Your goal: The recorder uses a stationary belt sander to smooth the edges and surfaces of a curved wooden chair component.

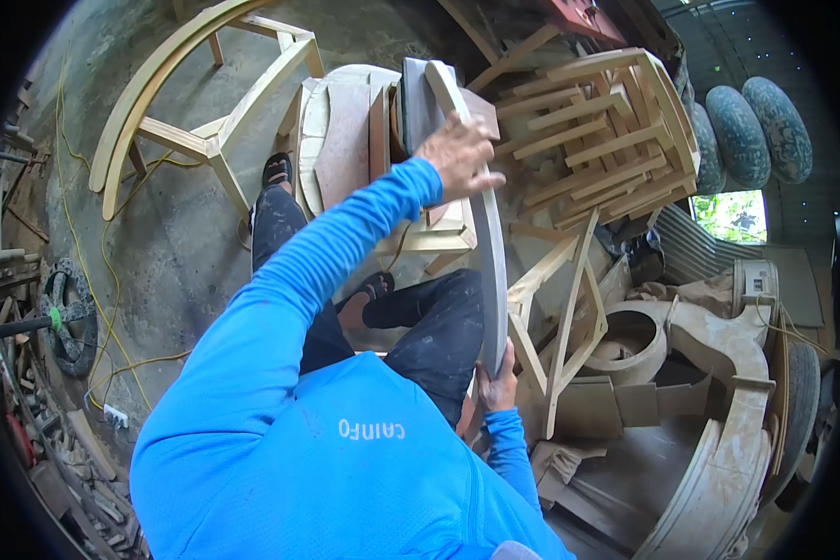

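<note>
A long, slightly curved wooden piece (488,247) runs from the upper middle down past my right knee, its greyish narrow edge facing up. My left hand (457,159) reaches across and grips it near its far end, the thumb sticking out to the right. At the near end my right hand (497,381) is closed around it, with part of the fingers hidden by the wood. Just beyond my left hand stands a grey flat-faced block (422,107), close beside the wooden piece; I cannot tell whether they touch.
A curved wooden frame (243,117) stands at the far left. Slatted wooden frames (607,140) are piled at the right, near a large cast machine (719,355). A yellow cord (112,322) crosses the concrete floor, and scrap wood (75,476) lies along the left.
</note>
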Tool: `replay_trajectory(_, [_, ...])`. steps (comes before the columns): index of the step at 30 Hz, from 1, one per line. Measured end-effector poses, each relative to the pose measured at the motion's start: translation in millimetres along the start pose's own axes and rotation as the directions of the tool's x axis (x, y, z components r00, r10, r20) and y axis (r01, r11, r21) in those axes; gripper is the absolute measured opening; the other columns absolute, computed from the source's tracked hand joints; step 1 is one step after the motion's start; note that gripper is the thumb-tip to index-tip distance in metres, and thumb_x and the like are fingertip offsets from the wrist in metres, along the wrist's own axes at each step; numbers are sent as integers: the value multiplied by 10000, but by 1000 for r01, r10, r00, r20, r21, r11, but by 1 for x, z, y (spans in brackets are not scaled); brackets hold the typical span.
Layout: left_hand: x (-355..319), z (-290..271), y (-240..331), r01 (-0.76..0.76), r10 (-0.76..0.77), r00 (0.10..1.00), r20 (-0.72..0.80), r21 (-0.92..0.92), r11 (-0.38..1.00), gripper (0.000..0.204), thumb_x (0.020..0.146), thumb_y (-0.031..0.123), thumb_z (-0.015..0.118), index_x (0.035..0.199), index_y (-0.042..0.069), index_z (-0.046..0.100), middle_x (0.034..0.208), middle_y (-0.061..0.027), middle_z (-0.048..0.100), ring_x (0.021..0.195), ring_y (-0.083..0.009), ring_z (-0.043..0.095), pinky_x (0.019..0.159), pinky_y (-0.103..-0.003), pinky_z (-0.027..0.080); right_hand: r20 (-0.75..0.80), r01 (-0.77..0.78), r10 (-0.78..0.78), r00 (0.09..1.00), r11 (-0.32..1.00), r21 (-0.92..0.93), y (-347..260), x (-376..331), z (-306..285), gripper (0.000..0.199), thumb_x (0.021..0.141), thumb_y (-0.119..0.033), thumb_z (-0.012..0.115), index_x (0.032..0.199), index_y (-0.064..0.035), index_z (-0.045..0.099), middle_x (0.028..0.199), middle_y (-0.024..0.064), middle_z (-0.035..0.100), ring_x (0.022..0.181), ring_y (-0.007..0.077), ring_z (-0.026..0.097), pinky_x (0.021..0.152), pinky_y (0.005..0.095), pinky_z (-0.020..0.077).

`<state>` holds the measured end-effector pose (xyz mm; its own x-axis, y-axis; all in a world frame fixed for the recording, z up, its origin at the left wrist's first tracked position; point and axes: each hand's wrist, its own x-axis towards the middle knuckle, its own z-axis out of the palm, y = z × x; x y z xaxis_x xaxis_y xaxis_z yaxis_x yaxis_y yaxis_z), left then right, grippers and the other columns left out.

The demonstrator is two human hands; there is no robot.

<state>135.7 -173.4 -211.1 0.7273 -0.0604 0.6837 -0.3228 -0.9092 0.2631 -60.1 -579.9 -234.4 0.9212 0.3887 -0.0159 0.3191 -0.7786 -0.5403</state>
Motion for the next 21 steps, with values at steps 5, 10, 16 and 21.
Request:
replay_trajectory(5, [-8,-13,33,80,-81,966,245,15,997,565,988,573,501,1080,45,681,1278,-169,571,1378,-325,414,1213,-520,203,104,-112,112,988,994,-4,28,-31,-18,850,884,-128,747,1573,-166,250,1217,289,658,1100,497,657,873,496,561])
replay_trajectory(10, [-19,-22,99,151,-144,985,93,-81,985,549,969,557,524,1026,31,672,1122,-176,607,1297,-339,469,1182,-542,222,159,-64,81,984,992,-109,17,-88,-114,882,837,-185,801,1559,-164,295,1215,228,681,1080,392,705,887,449,566])
replay_trajectory(16, [12,-50,108,345,-365,931,4,-332,878,586,999,601,471,921,52,660,954,-165,612,1022,-345,559,1069,-549,295,264,-365,402,877,913,-181,-138,-37,-292,928,754,-49,731,1586,-129,329,1071,165,724,899,256,725,829,382,575])
replay_trajectory(21, [25,-48,92,372,-471,875,-112,-467,802,642,998,636,425,975,44,672,940,-148,616,998,-322,556,1010,-508,313,176,-230,324,929,882,-411,-217,3,-330,881,754,-18,717,1562,-62,368,1115,197,720,982,255,700,906,338,519])
